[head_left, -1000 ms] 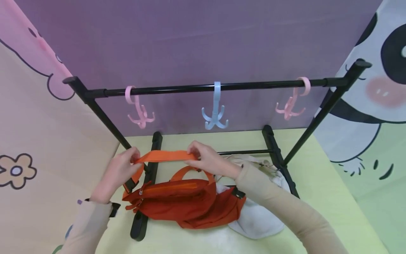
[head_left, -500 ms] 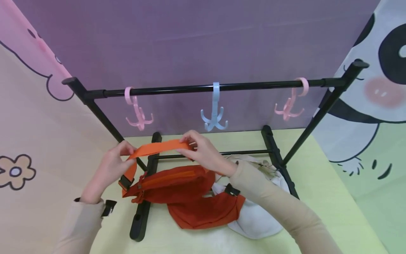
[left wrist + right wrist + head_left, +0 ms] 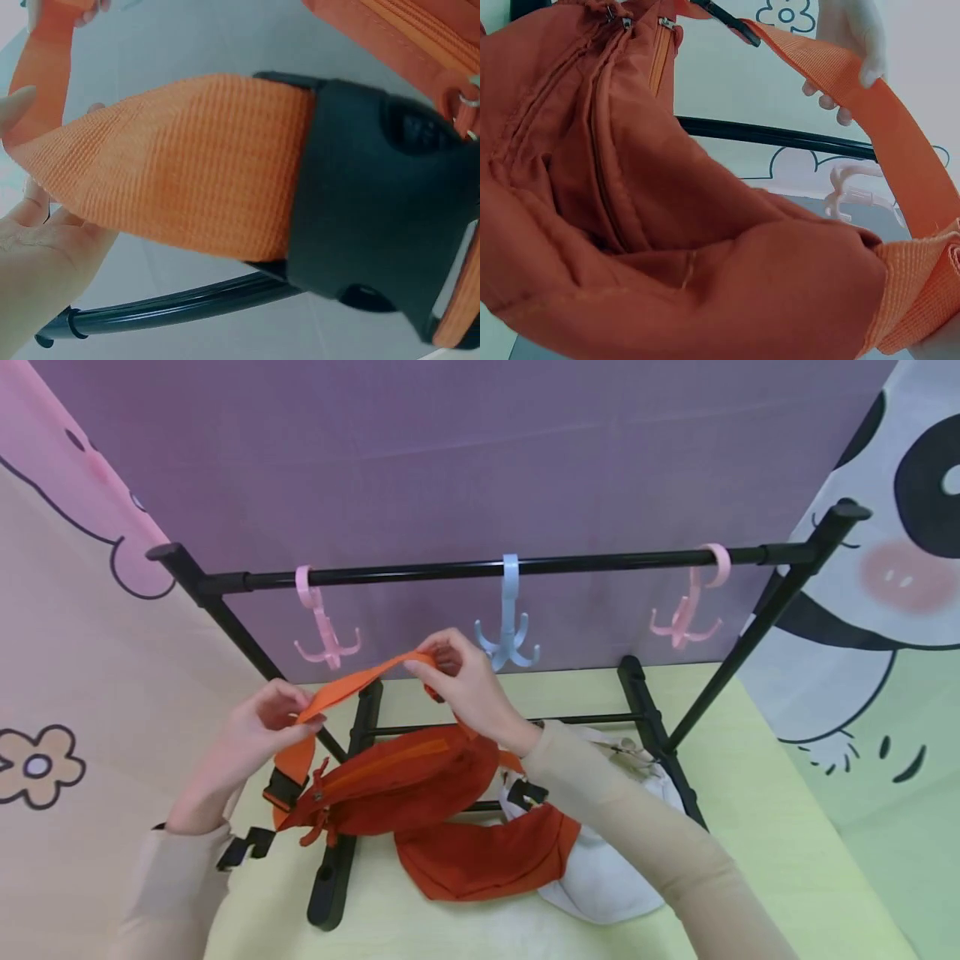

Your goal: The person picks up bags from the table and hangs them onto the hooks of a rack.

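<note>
An orange-red waist bag (image 3: 412,781) hangs tilted by its orange strap (image 3: 352,685), raised off the yellowish tabletop at least in part. My left hand (image 3: 262,727) pinches the strap between thumb and fingers near the black buckle (image 3: 382,195). Higher up, my right hand (image 3: 472,689) pinches the strap's other end, just below the blue hook (image 3: 508,618). Between both hands the strap slopes upward to the right. The right wrist view shows the bag's zips (image 3: 604,150) and the left hand's fingers along the strap; the right hand is mostly hidden there.
A black rack bar (image 3: 420,572) carries the blue hook and two pink hooks, left (image 3: 326,627) and right (image 3: 690,602). Beneath, a red cloth item (image 3: 491,856) and a white cloth item (image 3: 607,872) lie across the base. A purple backdrop (image 3: 465,460) stands behind.
Both hands have risen with the strap, the right hand more, so the strap now slants. The bag has lifted away from the red cloth item, which stays in place.
</note>
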`<state>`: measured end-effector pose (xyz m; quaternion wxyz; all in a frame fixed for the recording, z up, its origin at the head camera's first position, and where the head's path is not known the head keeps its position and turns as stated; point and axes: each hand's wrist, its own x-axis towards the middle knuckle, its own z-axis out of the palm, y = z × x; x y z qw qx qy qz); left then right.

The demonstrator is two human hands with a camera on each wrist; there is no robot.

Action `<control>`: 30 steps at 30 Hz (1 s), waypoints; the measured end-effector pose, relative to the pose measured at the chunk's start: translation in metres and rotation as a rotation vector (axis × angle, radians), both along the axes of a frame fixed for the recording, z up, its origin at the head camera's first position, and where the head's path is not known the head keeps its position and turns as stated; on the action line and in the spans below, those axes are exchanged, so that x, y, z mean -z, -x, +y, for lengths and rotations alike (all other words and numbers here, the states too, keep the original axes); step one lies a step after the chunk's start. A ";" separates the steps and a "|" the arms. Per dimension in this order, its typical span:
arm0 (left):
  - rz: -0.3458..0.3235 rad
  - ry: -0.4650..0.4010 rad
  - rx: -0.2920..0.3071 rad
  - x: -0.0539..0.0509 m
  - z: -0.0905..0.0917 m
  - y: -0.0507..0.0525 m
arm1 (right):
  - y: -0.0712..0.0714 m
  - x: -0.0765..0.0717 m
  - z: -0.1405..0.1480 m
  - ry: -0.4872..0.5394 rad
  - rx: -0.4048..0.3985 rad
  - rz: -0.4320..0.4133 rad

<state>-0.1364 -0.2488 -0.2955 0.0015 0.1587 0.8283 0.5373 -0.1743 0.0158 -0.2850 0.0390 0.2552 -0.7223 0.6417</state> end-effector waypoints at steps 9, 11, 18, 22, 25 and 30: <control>0.021 -0.117 0.091 0.026 -0.035 0.024 | 0.019 -0.002 -0.008 -0.007 0.063 0.039; 0.010 -0.112 0.079 0.031 -0.043 0.031 | 0.021 -0.005 -0.010 -0.011 0.072 0.038; 0.085 0.067 -0.171 -0.010 -0.011 0.007 | 0.030 -0.013 -0.016 0.033 0.078 -0.029; 0.103 0.097 -0.252 -0.024 0.004 -0.002 | 0.036 -0.017 -0.021 0.033 0.115 -0.085; 0.124 0.106 -0.295 -0.026 0.008 -0.003 | 0.040 -0.021 -0.026 0.026 0.137 -0.122; 0.169 0.096 -0.309 -0.026 0.009 -0.003 | 0.049 -0.025 -0.034 -0.001 0.152 -0.140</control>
